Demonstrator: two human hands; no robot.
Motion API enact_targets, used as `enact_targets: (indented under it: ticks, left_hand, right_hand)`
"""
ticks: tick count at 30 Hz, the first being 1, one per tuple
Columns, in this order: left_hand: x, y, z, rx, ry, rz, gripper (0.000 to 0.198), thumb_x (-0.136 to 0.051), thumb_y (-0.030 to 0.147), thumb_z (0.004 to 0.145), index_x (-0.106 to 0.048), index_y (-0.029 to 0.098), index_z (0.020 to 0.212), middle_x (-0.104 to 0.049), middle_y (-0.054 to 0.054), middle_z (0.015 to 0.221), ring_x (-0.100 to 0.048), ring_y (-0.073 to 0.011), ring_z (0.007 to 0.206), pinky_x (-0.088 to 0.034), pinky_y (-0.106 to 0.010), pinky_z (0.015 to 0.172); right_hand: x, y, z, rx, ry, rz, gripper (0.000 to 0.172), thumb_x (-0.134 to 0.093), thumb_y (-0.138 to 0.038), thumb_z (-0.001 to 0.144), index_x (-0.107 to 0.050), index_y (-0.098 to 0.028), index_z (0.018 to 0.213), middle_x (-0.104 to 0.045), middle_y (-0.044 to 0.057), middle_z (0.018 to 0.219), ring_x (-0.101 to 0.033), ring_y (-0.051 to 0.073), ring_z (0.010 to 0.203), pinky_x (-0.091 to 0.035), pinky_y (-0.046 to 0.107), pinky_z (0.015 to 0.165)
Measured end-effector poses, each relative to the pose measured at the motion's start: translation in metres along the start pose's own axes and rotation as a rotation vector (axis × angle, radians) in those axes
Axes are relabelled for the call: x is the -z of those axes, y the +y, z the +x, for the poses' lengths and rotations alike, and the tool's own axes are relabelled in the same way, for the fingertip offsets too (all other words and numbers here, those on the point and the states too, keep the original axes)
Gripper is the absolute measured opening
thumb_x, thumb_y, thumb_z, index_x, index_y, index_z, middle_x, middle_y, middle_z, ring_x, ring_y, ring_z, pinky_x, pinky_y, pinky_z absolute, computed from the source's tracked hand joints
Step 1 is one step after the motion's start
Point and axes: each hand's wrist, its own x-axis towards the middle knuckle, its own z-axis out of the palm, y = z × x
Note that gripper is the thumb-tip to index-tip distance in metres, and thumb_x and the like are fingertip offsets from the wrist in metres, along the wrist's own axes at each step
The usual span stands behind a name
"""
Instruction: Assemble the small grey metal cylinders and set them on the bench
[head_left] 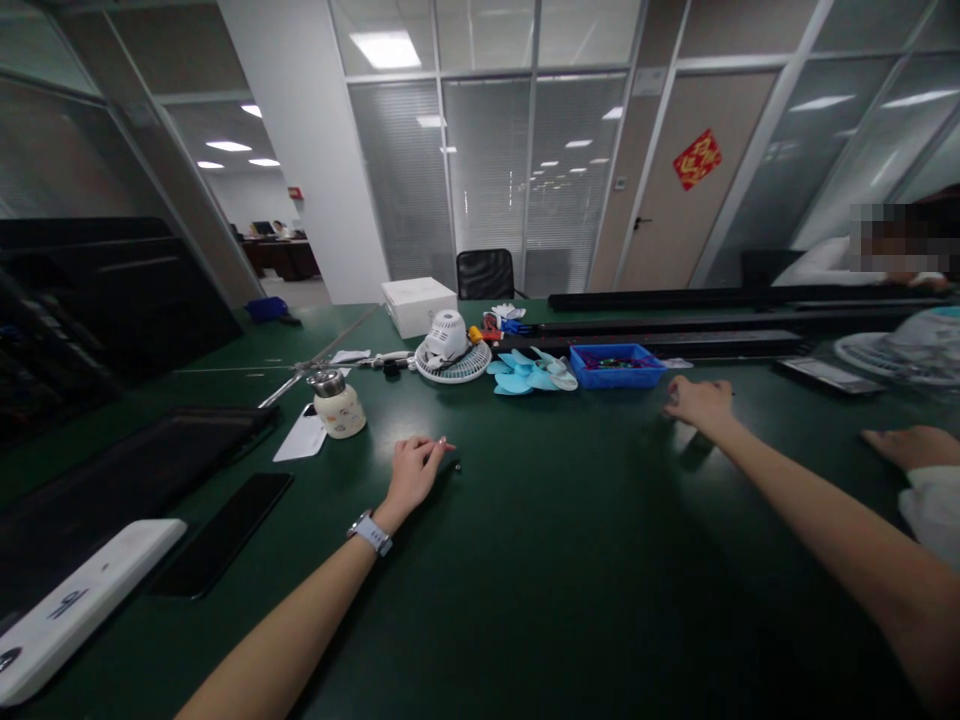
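Currently, L hand (416,470) has fingers bunched narrow, just beside tiny dark part (457,466) on green tabletop (525,560), R hand (697,405) fingers curled nr blue tray (621,379), can't tell if either's holding; prob. best pinch lightly w/ fingertips, avoiding rolls.

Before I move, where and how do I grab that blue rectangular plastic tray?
Probably best by the short ends, one hand from each side: the blue plastic tray is wide, shallow and open-topped, so even lifting should keep it level. The bare right hand is near its right end; pale blue fan blades lie close by its left end.
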Motion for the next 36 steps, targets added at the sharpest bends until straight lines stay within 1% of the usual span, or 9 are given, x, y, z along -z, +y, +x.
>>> enact_targets:
  ticks: [3, 6, 11, 15, 19, 22, 25, 32, 36]
  left_hand:
    - [0.001, 0.002, 0.0, -0.002, 0.02, 0.0, 0.047, -0.033, 0.052, 0.092, -0.073, 0.029, 0.097, -0.065, -0.005, 0.094, -0.049, -0.0212, 0.096, -0.034, -0.04, 0.092]
    - [0.002, 0.004, 0.0, 0.008, 0.06, -0.005, 0.046, -0.032, 0.05, 0.093, -0.072, 0.026, 0.098, -0.067, -0.005, 0.095, -0.051, -0.0215, 0.098, -0.034, -0.04, 0.093]
    - [0.003, 0.003, 0.0, 0.025, 0.121, 0.007, 0.043, -0.032, 0.044, 0.094, -0.069, 0.023, 0.098, -0.068, -0.006, 0.101, -0.054, -0.0225, 0.099, -0.036, -0.04, 0.091]
    - [0.002, 0.004, -0.001, 0.021, 0.12, 0.023, 0.04, -0.034, 0.042, 0.094, -0.068, 0.022, 0.097, -0.068, -0.006, 0.101, -0.054, -0.0224, 0.098, -0.037, -0.039, 0.091]
    - [0.002, 0.006, -0.001, 0.013, 0.116, 0.016, 0.04, -0.035, 0.043, 0.093, -0.069, 0.021, 0.095, -0.068, -0.006, 0.101, -0.054, -0.0221, 0.098, -0.038, -0.039, 0.09]
    - [0.003, 0.006, -0.001, 0.006, 0.111, 0.008, 0.041, -0.035, 0.044, 0.093, -0.069, 0.021, 0.093, -0.068, -0.006, 0.099, -0.054, -0.022, 0.097, -0.038, -0.039, 0.09]
    - [0.002, 0.004, 0.0, 0.002, 0.105, 0.007, 0.042, -0.034, 0.045, 0.093, -0.068, 0.022, 0.093, -0.068, -0.006, 0.1, -0.054, -0.0217, 0.096, -0.037, -0.04, 0.091]
    - [0.0, 0.002, 0.002, 0.009, 0.082, 0.005, 0.044, -0.034, 0.048, 0.092, -0.069, 0.022, 0.094, -0.068, -0.006, 0.099, -0.054, -0.0228, 0.098, -0.036, -0.04, 0.091]
    - [0.002, 0.004, 0.001, 0.012, 0.084, -0.001, 0.043, -0.034, 0.047, 0.092, -0.069, 0.022, 0.092, -0.068, -0.006, 0.098, -0.054, -0.0228, 0.097, -0.036, -0.04, 0.09]
  right_hand:
    - [0.003, -0.019, -0.011, -0.013, 0.184, 0.052, 0.045, -0.065, -0.029, 0.075, -0.057, -0.008, 0.114, -0.061, 0.023, 0.108, -0.049, 0.035, 0.11, -0.022, 0.049, 0.095]
    - [0.016, -0.085, -0.05, 0.301, 0.346, 0.302, 0.045, -0.058, -0.037, 0.082, -0.057, -0.013, 0.119, -0.057, 0.018, 0.121, -0.046, 0.032, 0.116, -0.026, 0.048, 0.097]
    - [0.037, -0.221, -0.136, 0.86, 0.117, 0.749, 0.051, -0.054, -0.061, 0.081, -0.062, -0.027, 0.117, -0.065, 0.005, 0.107, -0.056, 0.021, 0.1, -0.038, 0.036, 0.086]
    - [0.038, -0.279, -0.164, 0.864, 0.059, 0.779, 0.047, -0.058, -0.061, 0.078, -0.069, -0.028, 0.108, -0.064, 0.004, 0.089, -0.057, 0.017, 0.086, -0.038, 0.032, 0.077]
    - [0.033, -0.294, -0.16, 0.834, 0.03, 0.78, 0.03, -0.06, -0.055, 0.08, -0.074, -0.032, 0.093, -0.061, 0.003, 0.085, -0.055, 0.016, 0.082, -0.038, 0.031, 0.074]
    - [0.036, -0.279, -0.145, 0.843, 0.057, 0.796, 0.023, -0.062, -0.049, 0.081, -0.075, -0.032, 0.091, -0.063, 0.002, 0.087, -0.056, 0.016, 0.085, -0.04, 0.031, 0.075]
    - [0.044, -0.228, -0.114, 0.764, 0.095, 0.843, 0.023, -0.061, -0.044, 0.083, -0.074, -0.029, 0.095, -0.067, 0.002, 0.092, -0.059, 0.016, 0.086, -0.043, 0.03, 0.076]
    - [0.047, -0.027, -0.033, -0.013, 0.213, 0.557, 0.035, -0.058, -0.048, 0.083, -0.074, -0.024, 0.102, -0.07, 0.007, 0.099, -0.062, 0.023, 0.089, -0.042, 0.03, 0.072]
    - [0.032, 0.032, -0.022, -0.274, 0.07, 0.491, 0.04, -0.057, -0.049, 0.083, -0.072, -0.024, 0.109, -0.07, 0.009, 0.102, -0.061, 0.022, 0.088, -0.039, 0.029, 0.066]
